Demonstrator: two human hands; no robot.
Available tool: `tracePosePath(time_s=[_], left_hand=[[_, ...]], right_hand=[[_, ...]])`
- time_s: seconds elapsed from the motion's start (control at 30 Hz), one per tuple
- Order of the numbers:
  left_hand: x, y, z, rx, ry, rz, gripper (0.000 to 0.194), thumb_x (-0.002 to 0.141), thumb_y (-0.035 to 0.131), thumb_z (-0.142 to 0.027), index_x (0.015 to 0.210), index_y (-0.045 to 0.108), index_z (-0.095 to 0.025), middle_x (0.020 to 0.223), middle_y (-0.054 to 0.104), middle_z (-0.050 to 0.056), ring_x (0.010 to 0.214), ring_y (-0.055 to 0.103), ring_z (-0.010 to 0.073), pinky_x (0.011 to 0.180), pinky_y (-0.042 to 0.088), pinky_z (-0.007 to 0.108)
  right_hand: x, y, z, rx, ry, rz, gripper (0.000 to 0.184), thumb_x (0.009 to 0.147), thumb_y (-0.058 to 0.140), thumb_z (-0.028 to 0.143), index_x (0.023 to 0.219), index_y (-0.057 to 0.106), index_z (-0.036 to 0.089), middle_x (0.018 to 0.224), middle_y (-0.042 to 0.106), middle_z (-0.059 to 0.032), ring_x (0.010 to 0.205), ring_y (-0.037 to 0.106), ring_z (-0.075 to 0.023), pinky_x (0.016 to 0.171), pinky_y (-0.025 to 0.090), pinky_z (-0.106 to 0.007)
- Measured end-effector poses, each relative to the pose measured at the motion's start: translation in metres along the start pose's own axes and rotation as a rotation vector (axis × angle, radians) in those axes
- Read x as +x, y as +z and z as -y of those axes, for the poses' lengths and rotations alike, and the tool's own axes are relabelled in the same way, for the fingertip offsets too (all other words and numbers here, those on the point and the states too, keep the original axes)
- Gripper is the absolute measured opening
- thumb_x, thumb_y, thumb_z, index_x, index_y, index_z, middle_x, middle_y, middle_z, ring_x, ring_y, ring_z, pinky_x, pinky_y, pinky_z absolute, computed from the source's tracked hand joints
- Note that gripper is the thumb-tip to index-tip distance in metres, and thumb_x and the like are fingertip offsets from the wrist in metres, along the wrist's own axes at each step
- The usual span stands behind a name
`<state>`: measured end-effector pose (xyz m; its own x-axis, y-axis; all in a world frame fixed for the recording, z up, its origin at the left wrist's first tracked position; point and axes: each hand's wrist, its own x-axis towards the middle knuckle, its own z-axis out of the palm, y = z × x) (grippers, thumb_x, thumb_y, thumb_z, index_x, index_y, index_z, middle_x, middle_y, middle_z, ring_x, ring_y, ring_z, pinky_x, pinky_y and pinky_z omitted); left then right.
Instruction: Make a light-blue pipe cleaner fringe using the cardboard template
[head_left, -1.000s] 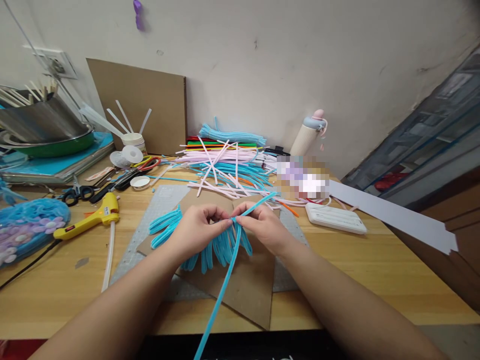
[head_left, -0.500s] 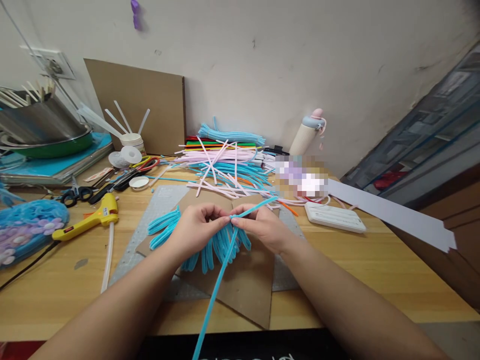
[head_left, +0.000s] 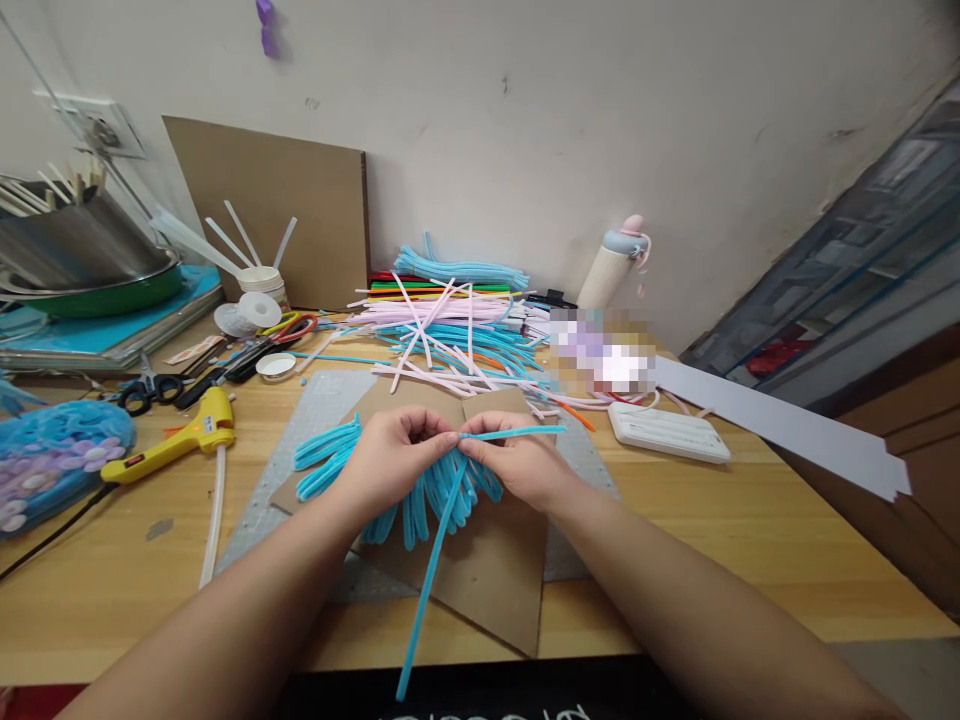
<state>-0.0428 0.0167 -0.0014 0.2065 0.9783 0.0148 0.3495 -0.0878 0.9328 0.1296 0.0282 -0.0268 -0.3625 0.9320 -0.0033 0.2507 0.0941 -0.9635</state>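
Thumb and fingertips of my left hand (head_left: 394,455) and my right hand (head_left: 517,458) meet over a cardboard sheet (head_left: 487,580), both pinching a light blue pipe cleaner (head_left: 432,575). One end of it points right across my right fingers; the longer end hangs toward the table's front edge. Under and beside my hands spread several blue pipe cleaner loops (head_left: 414,520), fanned out like a fringe. More loops (head_left: 326,450) stick out left of my left hand. My fingers hide the spot where the strand meets the loops.
A yellow glue gun (head_left: 176,440) lies left, near scissors (head_left: 150,385) and a blue flowered piece (head_left: 60,465). Piled pipe cleaners (head_left: 450,310) lie at the back. A bottle (head_left: 611,262) and a white power strip (head_left: 670,433) stand to the right. A grey mat (head_left: 281,500) lies under the cardboard.
The strand's right end has swung down from a slant to nearly level. Its long end has drawn up and now shows its tip. Both hands stay almost in place.
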Motion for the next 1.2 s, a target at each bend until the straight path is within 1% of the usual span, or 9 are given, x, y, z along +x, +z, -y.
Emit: tracePosePath(time_s=[0.1,0.27,0.43,0.6,0.8,0.9,1.0,1.1,1.2], left_hand=[[0.001,-0.001,0.001,0.018,0.0,0.015,0.027,0.071,0.06,-0.04,0.075,0.061,-0.013,0.068,0.062,0.002,0.06,0.054,0.0129,0.055,0.043,0.022],[0.003,-0.004,0.002,-0.026,0.012,0.01,0.028,0.072,0.059,-0.041,0.078,0.06,-0.013,0.069,0.061,0.003,0.061,0.056,0.0136,0.056,0.044,0.023],[0.003,-0.003,0.001,-0.079,0.022,-0.001,0.027,0.07,0.062,-0.039,0.08,0.06,-0.014,0.072,0.063,0.003,0.063,0.057,0.0134,0.058,0.045,0.023],[0.003,-0.003,0.002,-0.059,0.021,0.028,0.031,0.071,0.061,-0.039,0.088,0.064,-0.014,0.081,0.067,0.006,0.072,0.061,0.0167,0.065,0.047,0.026],[0.002,-0.005,0.002,-0.013,0.01,0.013,0.027,0.073,0.058,-0.039,0.082,0.063,-0.014,0.072,0.065,0.003,0.064,0.059,0.0145,0.058,0.045,0.024],[0.002,-0.004,0.0,0.012,0.029,-0.034,0.025,0.073,0.058,-0.038,0.079,0.062,-0.015,0.07,0.064,0.002,0.062,0.057,0.0129,0.056,0.044,0.023],[0.002,-0.002,0.0,0.061,0.069,-0.112,0.023,0.073,0.057,-0.037,0.08,0.062,-0.015,0.072,0.063,0.002,0.064,0.057,0.0131,0.058,0.044,0.023],[0.002,-0.001,0.002,0.063,0.096,-0.17,0.023,0.074,0.056,-0.037,0.081,0.061,-0.015,0.073,0.063,0.003,0.067,0.057,0.0143,0.061,0.044,0.024],[0.003,-0.001,0.003,0.051,0.105,-0.18,0.023,0.074,0.056,-0.036,0.08,0.06,-0.015,0.072,0.062,0.003,0.066,0.057,0.0143,0.061,0.044,0.025]], right_hand=[[0.0,0.0,0.003,-0.022,0.001,0.012,0.026,0.075,0.057,0.041,0.081,0.062,0.017,0.07,0.061,-0.0016,0.058,0.052,-0.0117,0.05,0.04,-0.022],[0.002,-0.005,0.008,0.023,-0.022,0.021,0.029,0.074,0.058,0.036,0.097,0.056,0.019,0.084,0.062,-0.002,0.074,0.056,-0.0139,0.065,0.044,-0.026],[0.005,-0.003,0.006,0.053,-0.01,0.003,0.02,0.074,0.058,0.034,0.087,0.056,0.019,0.077,0.061,-0.0006,0.07,0.056,-0.0137,0.064,0.043,-0.026],[0.005,0.0,0.006,0.165,0.017,0.02,0.019,0.072,0.058,0.027,0.088,0.059,0.018,0.078,0.063,-0.0012,0.072,0.059,-0.0143,0.065,0.045,-0.026],[0.004,-0.003,0.007,0.174,-0.033,0.049,0.017,0.073,0.055,0.024,0.087,0.062,0.017,0.077,0.064,-0.0014,0.075,0.059,-0.0151,0.07,0.046,-0.029],[0.002,-0.003,0.009,0.05,-0.063,-0.091,0.021,0.074,0.056,0.033,0.09,0.058,0.019,0.078,0.062,-0.0013,0.072,0.057,-0.0143,0.065,0.044,-0.027],[-0.002,0.0,0.009,-0.197,-0.099,-0.229,0.024,0.073,0.058,0.042,0.075,0.055,0.019,0.069,0.057,-0.0003,0.061,0.05,-0.0124,0.056,0.039,-0.025],[-0.006,0.007,0.01,-0.336,-0.076,-0.147,0.023,0.072,0.06,0.041,0.068,0.056,0.018,0.062,0.055,0.0,0.056,0.047,-0.0118,0.051,0.034,-0.024],[-0.006,0.01,0.009,-0.317,-0.103,-0.091,0.014,0.075,0.057,0.032,0.073,0.058,0.018,0.067,0.058,-0.0006,0.06,0.05,-0.0121,0.053,0.036,-0.024]])
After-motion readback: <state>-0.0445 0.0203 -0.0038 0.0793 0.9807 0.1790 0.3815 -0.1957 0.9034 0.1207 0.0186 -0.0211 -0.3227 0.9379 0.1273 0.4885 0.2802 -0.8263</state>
